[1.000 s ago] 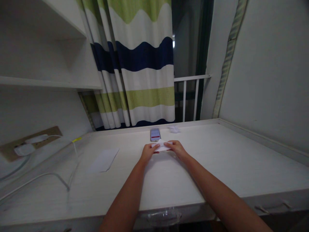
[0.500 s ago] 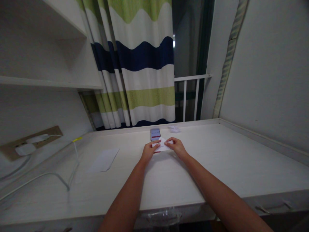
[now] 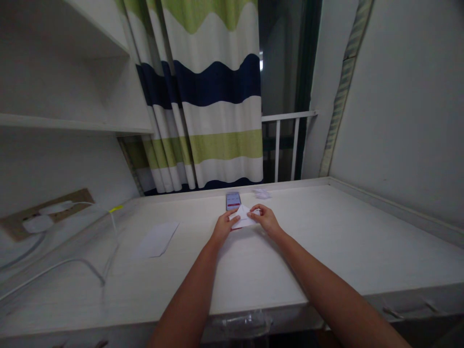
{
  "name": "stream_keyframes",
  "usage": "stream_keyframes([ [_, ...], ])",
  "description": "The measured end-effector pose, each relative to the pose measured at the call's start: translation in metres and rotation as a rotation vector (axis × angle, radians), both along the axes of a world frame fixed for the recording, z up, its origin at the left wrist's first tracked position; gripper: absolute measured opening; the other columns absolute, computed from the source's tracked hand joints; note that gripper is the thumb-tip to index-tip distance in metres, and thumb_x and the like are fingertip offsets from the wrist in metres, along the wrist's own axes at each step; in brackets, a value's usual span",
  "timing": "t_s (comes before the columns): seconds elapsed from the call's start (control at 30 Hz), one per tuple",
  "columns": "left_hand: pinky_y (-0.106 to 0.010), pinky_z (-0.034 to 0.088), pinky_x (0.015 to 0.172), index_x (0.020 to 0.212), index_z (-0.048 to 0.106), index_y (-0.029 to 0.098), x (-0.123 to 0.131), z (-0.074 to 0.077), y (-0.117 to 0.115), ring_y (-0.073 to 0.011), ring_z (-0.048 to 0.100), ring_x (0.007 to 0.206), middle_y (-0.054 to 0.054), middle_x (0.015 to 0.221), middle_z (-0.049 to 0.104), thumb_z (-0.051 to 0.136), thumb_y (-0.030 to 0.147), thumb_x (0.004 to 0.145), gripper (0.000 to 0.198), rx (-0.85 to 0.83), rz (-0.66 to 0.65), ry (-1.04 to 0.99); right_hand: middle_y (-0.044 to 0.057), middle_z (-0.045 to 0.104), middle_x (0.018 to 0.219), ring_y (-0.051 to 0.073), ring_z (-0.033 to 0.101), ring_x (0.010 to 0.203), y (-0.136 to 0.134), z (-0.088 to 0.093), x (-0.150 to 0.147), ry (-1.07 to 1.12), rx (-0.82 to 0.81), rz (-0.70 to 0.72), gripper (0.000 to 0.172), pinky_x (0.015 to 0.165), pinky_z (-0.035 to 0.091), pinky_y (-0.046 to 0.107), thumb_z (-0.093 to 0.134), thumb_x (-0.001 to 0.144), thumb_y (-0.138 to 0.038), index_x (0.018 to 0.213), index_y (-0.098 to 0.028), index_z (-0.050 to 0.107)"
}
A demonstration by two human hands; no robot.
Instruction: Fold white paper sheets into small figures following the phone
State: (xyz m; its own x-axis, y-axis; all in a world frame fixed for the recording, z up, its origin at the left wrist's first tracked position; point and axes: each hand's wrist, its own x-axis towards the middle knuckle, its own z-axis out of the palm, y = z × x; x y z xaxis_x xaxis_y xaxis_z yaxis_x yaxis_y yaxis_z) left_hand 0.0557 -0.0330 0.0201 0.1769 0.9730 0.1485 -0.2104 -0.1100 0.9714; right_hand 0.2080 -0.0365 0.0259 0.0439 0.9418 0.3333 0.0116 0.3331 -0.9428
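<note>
Folded white paper [image 3: 242,216] over the bench [image 3: 326,232], longer edge running crosswise; left hand [image 3: 222,227], thumb uppermost, pinches its left end; right hand [image 3: 268,220], fingertips drawn together, pinches its right.

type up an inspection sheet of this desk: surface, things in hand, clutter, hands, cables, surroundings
Surface: white desk, raised edge along the back
Things in hand: folded white paper, pointed at the top
Clutter: phone, screen lit, beyond the paper; white scraps right of it, shape unclear; white sheets lying at left
Hands: left hand and right hand grip opposite sides of the paper
Cables: white cable curving over the desk's left side
Surroundings: striped curtain and white railing behind
</note>
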Motion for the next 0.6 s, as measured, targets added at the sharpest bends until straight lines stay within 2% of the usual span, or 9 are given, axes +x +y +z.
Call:
stream_keyframes([
  [0.07, -0.027, 0.05, 0.063, 0.097, 0.06, 0.011, -0.0001, -0.001, 0.0012, -0.0166, 0.059, 0.074, -0.008, 0.088, 0.064, 0.07, 0.028, 0.054, 0.046, 0.004, -0.01, 0.002, -0.008, 0.036, 0.042, 0.006, 0.03, 0.04, -0.0001, 0.0005, 0.0005, -0.005, 0.006, 0.001, 0.031, 0.041, 0.021, 0.021, 0.066, 0.048, -0.041, 0.064, -0.018, 0.052],
  [0.17, -0.027, 0.05, 0.062, 0.096, 0.06, 0.012, -0.0004, 0.0004, -0.0004, -0.0161, 0.059, 0.072, -0.008, 0.087, 0.064, 0.07, 0.026, 0.056, 0.044, -0.02, -0.023, -0.019, -0.008, 0.036, 0.043, 0.006, 0.03, 0.04, 0.0005, 0.0012, 0.0023, -0.011, 0.011, -0.016, 0.03, 0.041, 0.022, 0.021, 0.067, 0.048, -0.039, 0.063, -0.018, 0.052],
  [0.4, -0.025, 0.05, 0.06, 0.088, 0.062, 0.01, -0.0027, 0.0025, -0.0025, -0.0131, 0.06, 0.065, -0.009, 0.086, 0.064, 0.064, 0.023, 0.064, 0.027, -0.038, -0.038, -0.008, -0.006, 0.045, 0.045, 0.009, 0.038, 0.043, 0.0008, 0.0032, 0.0052, 0.04, -0.01, -0.041, 0.03, 0.043, 0.026, 0.022, 0.067, 0.048, -0.038, 0.064, -0.019, 0.051],
  [0.6, -0.025, 0.05, 0.058, 0.082, 0.063, 0.009, -0.0039, 0.0014, 0.0003, -0.0135, 0.059, 0.065, -0.008, 0.082, 0.064, 0.064, 0.025, 0.063, 0.025, -0.009, -0.02, -0.012, -0.007, 0.043, 0.044, 0.009, 0.037, 0.042, 0.0031, -0.0001, 0.0058, 0.033, -0.002, -0.031, 0.03, 0.043, 0.025, 0.022, 0.066, 0.049, -0.039, 0.065, -0.018, 0.052],
])
